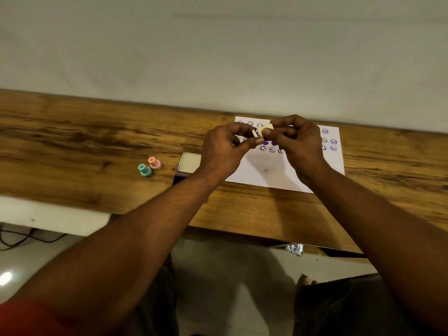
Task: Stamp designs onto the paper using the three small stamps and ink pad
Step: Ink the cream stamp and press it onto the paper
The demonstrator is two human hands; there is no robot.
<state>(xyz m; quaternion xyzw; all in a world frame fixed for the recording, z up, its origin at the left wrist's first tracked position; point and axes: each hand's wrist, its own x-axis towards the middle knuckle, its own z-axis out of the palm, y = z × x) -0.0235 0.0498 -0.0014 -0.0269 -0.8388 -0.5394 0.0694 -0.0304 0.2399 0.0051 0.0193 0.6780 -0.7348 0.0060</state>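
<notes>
Stamps: two, pink (154, 163) and teal (145, 170), are standing at nine o'clock of the paper (257, 170). Left hand (224, 151) and right hand (299, 144) are both pinching one cream stamp (264, 129).

Purple smiley prints dot white paper (264, 175); stamps (149, 166) teal and pink.

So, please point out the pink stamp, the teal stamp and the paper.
pink stamp (154, 163): head view, on its body.
teal stamp (145, 170): head view, on its body.
paper (261, 173): head view, bare lower part.
</notes>
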